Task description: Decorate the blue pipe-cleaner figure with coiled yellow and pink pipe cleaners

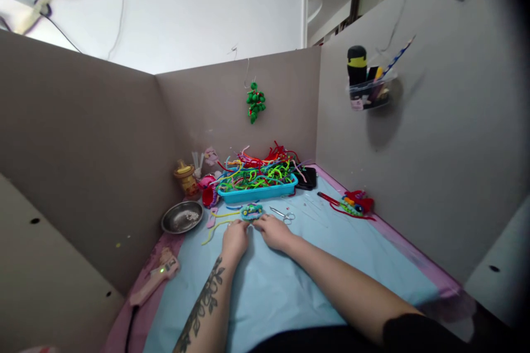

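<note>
A small fuzzy teal piece of bent pipe cleaners with two yellow-ringed spots lies on the blue cloth, just beyond my fingertips. My left hand is at its near left edge, fingers bent and pinched in. From the right, my right hand reaches the near edge, its fingers curled against the piece. The fingertips of both hands are close together and partly hidden. Yellow pipe cleaners stretch out left of my left hand. Scissors lie to the right, beyond my right hand.
A blue tray heaped with colourful pipe cleaners stands behind. At left are a metal bowl, a yellow-lidded cup and a pink glue gun. A colourful pipe-cleaner piece lies right. Grey panels enclose the table.
</note>
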Motion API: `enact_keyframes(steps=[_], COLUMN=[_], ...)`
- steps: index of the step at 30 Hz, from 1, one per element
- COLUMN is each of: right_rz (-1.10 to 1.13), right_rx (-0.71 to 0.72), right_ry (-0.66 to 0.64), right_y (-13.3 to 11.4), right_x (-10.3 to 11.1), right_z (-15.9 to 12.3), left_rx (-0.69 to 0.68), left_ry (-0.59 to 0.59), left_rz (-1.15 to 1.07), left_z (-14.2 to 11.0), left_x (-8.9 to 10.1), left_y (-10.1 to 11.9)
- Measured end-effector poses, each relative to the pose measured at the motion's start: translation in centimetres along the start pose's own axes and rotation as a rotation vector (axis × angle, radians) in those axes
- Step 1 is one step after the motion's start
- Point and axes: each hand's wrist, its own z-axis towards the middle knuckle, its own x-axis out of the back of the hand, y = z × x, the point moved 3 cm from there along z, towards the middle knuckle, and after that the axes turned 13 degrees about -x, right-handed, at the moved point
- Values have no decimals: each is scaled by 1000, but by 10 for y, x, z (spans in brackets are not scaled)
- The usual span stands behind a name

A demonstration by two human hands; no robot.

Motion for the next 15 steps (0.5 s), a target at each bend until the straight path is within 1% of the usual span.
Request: enact_keyframes(steps=[2, 4, 6, 7, 9, 11, 13, 15], right_rz=[-52, -90, -70, -25, 138, 379, 668, 936], right_rx=[-16, -22, -12, 0, 27, 22, -8, -17], right_ry=[10, 18, 22, 22, 20, -2, -64, -148], right_y=[-5, -5, -3, -2, 0, 2, 1, -2], right_x=[-6, -10, -12, -13, -13, -12, -9, -6], right_z=[2, 5, 7, 8, 7, 5, 2, -1], left_rx=[-14, -10, -6, -3, -5, -26, -62, -98], left_ry=[-3, 11, 58, 96, 180, 242, 254, 249], left_rz=[-11, -23, -45, -66, -148, -306, -499, -642], left_z=[-1, -1, -3, -4, -5, -6, -6, -5], left_x=[-4, -6, -6, -5, -4, -3, -2, 0], left_y=[1, 0, -3, -5, -8, -9, -6, -1])
